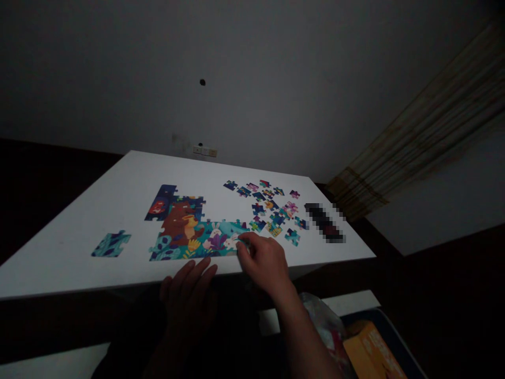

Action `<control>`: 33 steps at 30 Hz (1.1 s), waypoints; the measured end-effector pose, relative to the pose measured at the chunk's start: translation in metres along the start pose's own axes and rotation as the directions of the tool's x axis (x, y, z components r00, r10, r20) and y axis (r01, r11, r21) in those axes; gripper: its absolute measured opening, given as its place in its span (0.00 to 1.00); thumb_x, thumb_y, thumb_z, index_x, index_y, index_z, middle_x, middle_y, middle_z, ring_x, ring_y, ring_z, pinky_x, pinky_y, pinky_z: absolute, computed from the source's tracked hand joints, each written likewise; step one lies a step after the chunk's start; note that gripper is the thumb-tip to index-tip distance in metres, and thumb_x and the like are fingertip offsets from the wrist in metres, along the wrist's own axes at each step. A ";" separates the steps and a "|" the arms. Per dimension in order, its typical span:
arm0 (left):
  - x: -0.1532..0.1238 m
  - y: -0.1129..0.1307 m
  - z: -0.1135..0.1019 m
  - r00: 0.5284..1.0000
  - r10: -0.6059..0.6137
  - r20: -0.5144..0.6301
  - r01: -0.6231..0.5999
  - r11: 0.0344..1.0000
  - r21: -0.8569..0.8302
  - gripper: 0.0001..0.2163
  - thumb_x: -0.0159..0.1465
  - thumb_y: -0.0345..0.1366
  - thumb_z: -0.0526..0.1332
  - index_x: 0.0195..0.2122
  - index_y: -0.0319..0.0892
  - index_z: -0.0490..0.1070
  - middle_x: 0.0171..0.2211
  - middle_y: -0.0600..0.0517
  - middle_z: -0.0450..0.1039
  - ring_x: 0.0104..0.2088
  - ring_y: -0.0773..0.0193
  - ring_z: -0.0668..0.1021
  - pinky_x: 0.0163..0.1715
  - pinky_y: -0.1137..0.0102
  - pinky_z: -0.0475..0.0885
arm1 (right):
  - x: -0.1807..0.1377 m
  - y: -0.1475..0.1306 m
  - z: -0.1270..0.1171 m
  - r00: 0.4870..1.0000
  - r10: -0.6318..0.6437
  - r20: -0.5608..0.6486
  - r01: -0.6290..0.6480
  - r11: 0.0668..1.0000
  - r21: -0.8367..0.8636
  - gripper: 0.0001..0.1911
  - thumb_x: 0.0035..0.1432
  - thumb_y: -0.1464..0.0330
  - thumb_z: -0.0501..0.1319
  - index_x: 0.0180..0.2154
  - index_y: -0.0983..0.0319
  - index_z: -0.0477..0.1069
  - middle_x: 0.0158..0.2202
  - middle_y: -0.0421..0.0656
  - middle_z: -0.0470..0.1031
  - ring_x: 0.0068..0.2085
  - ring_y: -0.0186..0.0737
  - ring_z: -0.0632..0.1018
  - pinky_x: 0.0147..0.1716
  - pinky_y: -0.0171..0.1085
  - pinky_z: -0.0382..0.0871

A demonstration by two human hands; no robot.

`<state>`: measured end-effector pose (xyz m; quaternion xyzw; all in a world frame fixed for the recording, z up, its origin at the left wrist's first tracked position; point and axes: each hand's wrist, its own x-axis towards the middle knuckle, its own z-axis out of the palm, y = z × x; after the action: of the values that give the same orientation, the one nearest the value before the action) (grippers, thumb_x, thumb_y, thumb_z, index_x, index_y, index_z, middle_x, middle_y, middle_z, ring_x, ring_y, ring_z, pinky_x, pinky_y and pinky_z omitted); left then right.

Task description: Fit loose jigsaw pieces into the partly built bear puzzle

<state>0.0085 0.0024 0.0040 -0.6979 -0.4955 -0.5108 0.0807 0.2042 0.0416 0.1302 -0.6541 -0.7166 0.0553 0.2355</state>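
A partly joined jigsaw puzzle (185,223) lies on the white table (98,205), showing a brown bear, a yellow animal, rabbits and plants. At the lower right end of the joined part, my right hand (266,260) has its thumb and index finger pinched on a teal puzzle piece (245,242), which the fingers partly cover. Whether that piece is locked to its neighbours I cannot tell. My left hand (189,287) is in shadow at the front edge of the table, just below the puzzle, its fingers stretched out and holding nothing.
Several loose puzzle pieces (272,205) are scattered right of the joined part. A separate teal leafy section (111,245) lies at the left. A pixelated dark object (325,223) is near the right edge. Below right are a plastic bag (321,313) and an orange box (373,350).
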 end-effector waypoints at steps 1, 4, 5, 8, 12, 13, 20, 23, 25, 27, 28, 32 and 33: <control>0.000 0.000 0.000 1.000 -0.001 -0.002 0.001 1.000 0.002 0.15 0.70 0.35 0.63 0.57 0.51 0.78 0.55 0.48 0.84 0.61 0.50 0.77 0.74 0.49 0.47 | 0.000 0.000 0.000 1.000 -0.005 -0.002 0.005 1.000 0.004 0.13 0.72 0.59 0.61 0.49 0.53 0.83 0.31 0.40 0.83 0.35 0.44 0.82 0.38 0.40 0.62; 0.000 -0.002 0.001 1.000 0.008 0.010 -0.008 1.000 0.002 0.16 0.70 0.34 0.63 0.58 0.52 0.77 0.55 0.48 0.84 0.61 0.51 0.77 0.74 0.49 0.47 | -0.001 0.001 0.001 1.000 -0.023 -0.021 0.023 1.000 0.017 0.13 0.72 0.60 0.60 0.45 0.55 0.82 0.30 0.40 0.82 0.34 0.44 0.81 0.37 0.40 0.60; 0.000 -0.002 0.000 1.000 0.009 0.012 -0.009 1.000 0.000 0.16 0.70 0.34 0.63 0.58 0.52 0.77 0.55 0.48 0.84 0.61 0.51 0.77 0.74 0.49 0.46 | -0.002 0.002 0.001 0.999 -0.029 -0.034 0.029 0.999 0.016 0.14 0.72 0.60 0.59 0.41 0.56 0.81 0.29 0.41 0.81 0.33 0.43 0.80 0.36 0.40 0.59; 0.001 -0.001 -0.001 1.000 0.007 0.012 -0.007 1.000 -0.005 0.15 0.70 0.35 0.63 0.57 0.51 0.78 0.55 0.48 0.84 0.61 0.52 0.77 0.74 0.50 0.46 | -0.005 0.005 0.003 0.995 -0.062 -0.081 0.063 0.998 0.013 0.18 0.73 0.60 0.55 0.30 0.58 0.73 0.24 0.41 0.75 0.29 0.41 0.76 0.33 0.40 0.55; 0.002 0.000 -0.001 1.000 0.023 0.010 -0.023 1.000 -0.001 0.15 0.70 0.34 0.63 0.57 0.51 0.78 0.55 0.49 0.84 0.61 0.53 0.77 0.75 0.51 0.45 | -0.010 0.009 0.005 0.989 -0.088 -0.117 0.096 0.994 0.057 0.18 0.72 0.63 0.54 0.28 0.57 0.68 0.23 0.39 0.71 0.27 0.39 0.73 0.31 0.40 0.53; 0.002 -0.001 -0.001 1.000 0.024 0.001 -0.024 1.000 0.002 0.15 0.70 0.34 0.63 0.57 0.51 0.78 0.55 0.49 0.84 0.61 0.53 0.77 0.75 0.51 0.45 | -0.011 0.010 0.005 0.989 -0.078 -0.125 0.090 0.992 0.088 0.17 0.72 0.63 0.54 0.28 0.57 0.68 0.23 0.39 0.71 0.27 0.40 0.73 0.31 0.40 0.54; 0.003 -0.002 0.001 0.999 0.046 -0.026 -0.045 0.999 0.007 0.15 0.70 0.35 0.63 0.57 0.50 0.78 0.53 0.48 0.85 0.61 0.54 0.76 0.76 0.52 0.45 | 0.005 0.038 -0.007 0.955 0.114 -0.274 -0.045 0.968 0.247 0.17 0.73 0.64 0.51 0.51 0.61 0.75 0.41 0.47 0.80 0.42 0.48 0.79 0.44 0.44 0.70; 0.003 -0.001 0.000 0.999 0.048 -0.019 -0.048 0.999 0.019 0.15 0.70 0.35 0.63 0.56 0.50 0.79 0.53 0.49 0.85 0.61 0.54 0.76 0.76 0.52 0.44 | 0.020 0.051 -0.011 0.968 0.035 -0.247 -0.037 0.999 -0.004 0.19 0.71 0.62 0.56 0.55 0.63 0.78 0.52 0.55 0.77 0.56 0.58 0.75 0.58 0.55 0.68; 0.003 -0.001 0.000 0.999 0.042 -0.019 -0.042 0.999 0.023 0.15 0.69 0.34 0.63 0.56 0.50 0.79 0.53 0.49 0.85 0.60 0.54 0.76 0.76 0.52 0.44 | 0.026 0.055 -0.009 0.975 0.045 -0.218 -0.069 0.992 -0.102 0.21 0.71 0.59 0.59 0.56 0.63 0.79 0.56 0.57 0.75 0.59 0.62 0.72 0.61 0.58 0.66; 0.003 -0.001 0.000 0.999 0.037 -0.018 -0.036 0.999 0.023 0.15 0.69 0.34 0.64 0.56 0.50 0.79 0.53 0.48 0.85 0.60 0.53 0.77 0.76 0.52 0.45 | 0.029 0.057 -0.005 0.980 0.058 -0.189 -0.087 0.985 -0.151 0.22 0.70 0.55 0.62 0.56 0.62 0.80 0.57 0.58 0.75 0.61 0.64 0.71 0.61 0.60 0.66; 0.003 -0.001 0.000 0.999 0.034 -0.015 -0.034 0.999 0.021 0.15 0.69 0.34 0.64 0.56 0.50 0.79 0.53 0.48 0.85 0.60 0.53 0.77 0.76 0.51 0.45 | 0.030 0.058 -0.003 0.982 0.058 -0.178 -0.087 0.983 -0.161 0.22 0.70 0.54 0.62 0.56 0.61 0.80 0.58 0.58 0.75 0.62 0.65 0.70 0.61 0.60 0.66; 0.002 -0.001 0.000 1.000 0.029 -0.006 -0.029 0.999 0.022 0.16 0.68 0.34 0.64 0.56 0.51 0.78 0.54 0.49 0.84 0.59 0.52 0.78 0.75 0.50 0.46 | 0.027 0.064 0.001 0.984 0.043 -0.173 -0.066 0.989 -0.129 0.21 0.70 0.54 0.62 0.56 0.59 0.80 0.58 0.56 0.75 0.62 0.63 0.70 0.62 0.59 0.67; 0.002 -0.001 -0.001 0.999 0.032 -0.001 -0.032 0.999 0.024 0.16 0.68 0.34 0.64 0.57 0.51 0.78 0.54 0.49 0.84 0.60 0.52 0.78 0.75 0.50 0.46 | 0.026 0.065 0.002 0.983 0.036 -0.178 -0.057 0.992 -0.112 0.20 0.70 0.55 0.62 0.55 0.59 0.79 0.58 0.55 0.75 0.62 0.62 0.71 0.62 0.59 0.67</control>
<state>0.0071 0.0038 0.0053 -0.7041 -0.4905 -0.5040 0.0977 0.2622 0.0764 0.1105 -0.6858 -0.6796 -0.0390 0.2576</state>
